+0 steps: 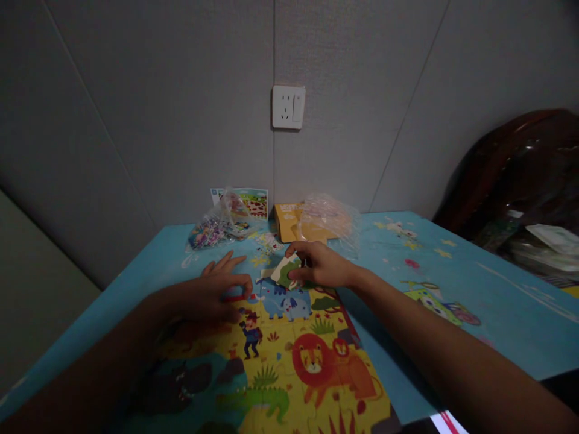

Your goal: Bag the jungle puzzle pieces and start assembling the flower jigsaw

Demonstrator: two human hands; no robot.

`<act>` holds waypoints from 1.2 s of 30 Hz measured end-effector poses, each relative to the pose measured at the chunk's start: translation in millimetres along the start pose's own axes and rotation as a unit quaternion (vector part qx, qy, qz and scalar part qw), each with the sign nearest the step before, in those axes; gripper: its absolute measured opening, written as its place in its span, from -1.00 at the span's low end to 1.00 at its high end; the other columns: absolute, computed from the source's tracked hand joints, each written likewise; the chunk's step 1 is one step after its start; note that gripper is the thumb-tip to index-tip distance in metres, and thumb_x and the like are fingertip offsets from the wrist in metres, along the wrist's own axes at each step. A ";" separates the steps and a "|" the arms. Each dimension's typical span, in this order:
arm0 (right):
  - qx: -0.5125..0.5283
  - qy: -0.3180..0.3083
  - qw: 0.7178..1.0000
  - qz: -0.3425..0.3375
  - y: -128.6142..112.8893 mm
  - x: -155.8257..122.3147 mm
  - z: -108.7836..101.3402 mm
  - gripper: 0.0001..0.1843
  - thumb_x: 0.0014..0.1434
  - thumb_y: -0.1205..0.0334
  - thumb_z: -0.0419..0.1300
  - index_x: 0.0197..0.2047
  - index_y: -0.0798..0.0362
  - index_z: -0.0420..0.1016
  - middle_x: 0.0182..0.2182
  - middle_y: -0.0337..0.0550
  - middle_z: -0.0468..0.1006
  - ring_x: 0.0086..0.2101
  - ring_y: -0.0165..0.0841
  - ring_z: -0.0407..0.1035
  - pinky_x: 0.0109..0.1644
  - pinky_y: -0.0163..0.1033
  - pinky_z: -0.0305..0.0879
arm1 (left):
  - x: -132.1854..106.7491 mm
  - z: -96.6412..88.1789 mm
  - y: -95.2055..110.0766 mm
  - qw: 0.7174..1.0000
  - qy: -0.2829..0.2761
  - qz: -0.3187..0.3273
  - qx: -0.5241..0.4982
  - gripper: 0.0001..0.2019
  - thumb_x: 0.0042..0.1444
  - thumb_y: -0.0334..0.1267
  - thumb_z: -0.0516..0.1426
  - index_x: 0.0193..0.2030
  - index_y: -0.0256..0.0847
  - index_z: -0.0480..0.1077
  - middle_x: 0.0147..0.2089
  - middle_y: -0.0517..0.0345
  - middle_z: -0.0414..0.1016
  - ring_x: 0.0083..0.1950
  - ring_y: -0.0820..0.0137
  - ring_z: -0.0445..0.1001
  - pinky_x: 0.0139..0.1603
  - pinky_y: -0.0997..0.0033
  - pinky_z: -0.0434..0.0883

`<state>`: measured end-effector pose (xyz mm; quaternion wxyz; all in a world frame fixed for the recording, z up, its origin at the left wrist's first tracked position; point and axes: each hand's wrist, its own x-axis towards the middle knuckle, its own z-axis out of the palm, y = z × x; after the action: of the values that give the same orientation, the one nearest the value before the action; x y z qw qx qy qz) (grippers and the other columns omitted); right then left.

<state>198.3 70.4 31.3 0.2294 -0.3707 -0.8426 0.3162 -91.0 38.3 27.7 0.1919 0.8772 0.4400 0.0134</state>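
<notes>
A partly joined jigsaw puzzle (280, 337) with a lion, elephants and a crocodile lies on the blue tablecloth. My right hand (319, 264) pinches a green and white puzzle piece (286, 271) just above the puzzle's far edge, by the elephants. Over the puzzle's left side, my left hand (221, 289) has its fingers spread and holds nothing; its thumb and index finger curve toward each other. My left forearm covers part of the puzzle's left side.
At the back stand a picture card (253, 202), a clear bag of small pieces (210, 232), an orange box (286, 223) and crumpled plastic wrap (332, 217). Behind them rises a grey wall with a socket (288, 107). A dark brown chair (520, 163) is at the right.
</notes>
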 end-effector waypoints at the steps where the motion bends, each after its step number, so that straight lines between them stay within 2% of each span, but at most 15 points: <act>1: -0.001 0.022 1.000 0.003 0.1 0.8 1.4 -0.63 0.05 0.20 0.28 -0.08 0.10 0.37 -0.54 -0.28 0.43 -0.52 -0.41 0.31 -0.44 -0.30 0.11 | -1.0 -0.7 -2.6 1.000 -0.003 0.005 0.001 -0.67 -0.01 0.01 0.28 -0.15 -0.08 0.48 0.48 -0.11 -0.13 0.46 -0.24 -0.25 0.23 -0.44 -0.06; 4: -0.004 0.070 0.997 0.022 0.7 2.9 5.7 -0.63 0.05 0.17 0.28 -0.08 0.11 0.39 -0.51 -0.25 0.45 -0.49 -0.40 0.30 -0.42 -0.29 0.08 | 3.0 5.3 -6.3 1.000 0.017 0.019 0.007 -0.69 0.02 0.04 0.24 -0.24 -0.16 0.47 0.47 -0.09 -0.09 0.46 -0.17 -0.21 0.29 -0.31 -0.02; 6: -0.027 0.060 0.998 0.024 -0.9 3.4 8.4 -0.73 0.07 0.17 0.26 -0.17 0.11 0.44 -0.51 -0.24 0.45 -0.50 -0.41 0.27 -0.42 -0.29 0.04 | 11.8 15.8 -5.4 0.997 0.082 0.001 0.014 -0.69 0.11 0.04 0.15 -0.28 -0.20 0.44 0.41 -0.12 0.06 0.44 -0.08 -0.10 0.31 -0.19 0.03; 8: -0.066 0.058 0.996 0.011 -4.7 3.0 10.1 -0.81 0.08 0.18 0.25 -0.26 0.11 0.46 -0.50 -0.23 0.44 -0.49 -0.42 0.24 -0.41 -0.29 0.01 | 22.6 28.3 -2.8 0.985 0.169 -0.035 0.025 -0.65 0.16 0.03 0.10 -0.10 -0.20 0.41 0.29 -0.16 0.24 0.37 -0.01 0.08 0.29 -0.12 0.10; 10: -0.105 0.084 0.991 -0.009 -8.9 2.1 10.8 -0.82 0.10 0.18 0.24 -0.25 0.10 0.46 -0.48 -0.21 0.45 -0.48 -0.42 0.23 -0.38 -0.29 -0.01 | 31.6 38.2 0.2 0.977 0.201 -0.061 0.041 -0.58 0.17 0.01 0.08 0.08 -0.18 0.35 0.29 -0.14 0.25 0.35 -0.01 0.08 0.29 -0.17 0.08; 12: -0.131 0.095 0.986 -0.026 -11.9 1.3 10.9 -0.82 0.12 0.19 0.23 -0.22 0.09 0.45 -0.47 -0.21 0.44 -0.46 -0.41 0.23 -0.37 -0.29 -0.02 | 36.4 43.1 2.9 0.975 0.204 -0.070 0.048 -0.56 0.17 0.00 0.08 0.12 -0.15 0.33 0.30 -0.12 0.23 0.37 -0.04 0.05 0.29 -0.20 0.05; 14: -0.142 0.069 0.987 -0.030 -12.7 1.1 11.1 -0.88 0.13 0.22 0.22 -0.27 0.08 0.43 -0.48 -0.22 0.43 -0.46 -0.41 0.22 -0.37 -0.29 -0.04 | 37.6 43.4 4.7 0.976 0.202 -0.066 0.041 -0.60 0.15 -0.02 0.09 0.07 -0.15 0.35 0.29 -0.09 0.24 0.37 -0.03 0.03 0.30 -0.18 0.04; 17: -0.141 0.036 0.989 -0.021 -11.6 1.8 11.4 -0.91 0.14 0.25 0.20 -0.33 0.07 0.38 -0.51 -0.24 0.41 -0.48 -0.42 0.22 -0.38 -0.29 -0.06 | 37.3 40.0 5.8 0.976 0.207 -0.065 0.015 -0.67 0.11 -0.07 0.13 -0.02 -0.16 0.36 0.25 -0.07 0.27 0.36 -0.01 0.05 0.29 -0.13 0.07; 21: -0.141 0.037 0.989 -0.027 -11.5 2.4 10.8 -0.90 0.15 0.25 0.20 -0.36 0.07 0.36 -0.51 -0.23 0.41 -0.48 -0.42 0.22 -0.39 -0.29 -0.05 | 38.7 36.5 7.3 0.969 0.234 -0.065 -0.043 -0.62 -0.01 -0.12 0.21 -0.06 -0.19 0.32 0.17 -0.09 0.33 0.31 0.00 0.13 0.26 -0.10 0.12; 24: -0.154 0.038 0.987 -0.033 -12.8 1.4 10.8 -0.89 0.14 0.24 0.19 -0.37 0.07 0.36 -0.53 -0.23 0.39 -0.50 -0.42 0.21 -0.40 -0.29 -0.05 | 39.6 35.6 10.0 0.956 0.271 -0.061 -0.098 -0.63 -0.06 -0.16 0.23 -0.10 -0.20 0.31 0.01 -0.04 0.39 0.14 0.09 0.30 0.17 0.01 0.25; 26: -0.166 0.048 0.984 -0.044 -13.9 0.3 12.6 -0.87 0.13 0.22 0.20 -0.39 0.08 0.36 -0.56 -0.25 0.36 -0.52 -0.43 0.18 -0.40 -0.29 -0.05 | 39.6 36.0 11.8 0.946 0.283 -0.060 -0.145 -0.69 -0.03 -0.18 0.21 -0.15 -0.19 0.30 -0.09 0.03 0.41 -0.03 0.18 0.40 0.03 0.14 0.35; 29: -0.150 0.076 0.982 -0.084 -16.0 -1.3 18.4 -0.82 0.14 0.14 0.19 -0.38 0.09 0.41 -0.56 -0.25 0.35 -0.51 -0.43 0.18 -0.38 -0.29 -0.01 | 38.8 37.3 13.4 0.935 0.273 -0.033 -0.223 -0.76 0.01 -0.23 0.17 -0.19 -0.19 0.24 -0.23 0.15 0.44 -0.26 0.35 0.42 -0.23 0.37 0.36; 31: -0.133 0.051 0.982 -0.124 -18.1 -1.7 23.2 -0.79 0.16 0.11 0.19 -0.33 0.10 0.45 -0.52 -0.23 0.39 -0.48 -0.42 0.22 -0.36 -0.30 0.02 | 38.1 37.5 14.6 0.931 0.260 -0.015 -0.257 -0.78 0.04 -0.25 0.15 -0.19 -0.18 0.22 -0.33 0.25 0.41 -0.37 0.43 0.38 -0.34 0.45 0.31; 34: -0.128 -0.008 0.984 -0.127 -22.1 -1.5 28.1 -0.80 0.18 0.13 0.19 -0.34 0.10 0.46 -0.54 -0.25 0.39 -0.51 -0.45 0.21 -0.39 -0.32 -0.01 | 36.6 35.2 18.3 0.923 0.267 -0.007 -0.277 -0.81 0.06 -0.27 0.14 -0.21 -0.18 0.21 -0.40 0.30 0.38 -0.43 0.47 0.34 -0.37 0.48 0.29; 36: -0.128 -0.014 0.987 -0.098 -24.9 -1.3 29.1 -0.79 0.19 0.13 0.19 -0.38 0.10 0.45 -0.58 -0.28 0.37 -0.55 -0.47 0.18 -0.43 -0.32 -0.04 | 35.3 32.4 21.6 0.909 0.316 -0.017 -0.271 -0.80 0.05 -0.26 0.15 -0.22 -0.18 0.21 -0.37 0.28 0.41 -0.37 0.45 0.36 -0.31 0.46 0.31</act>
<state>169.1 45.8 28.4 0.1981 -0.3081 -0.9114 0.1875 -46.6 43.6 0.1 0.2739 0.7336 0.4719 0.4052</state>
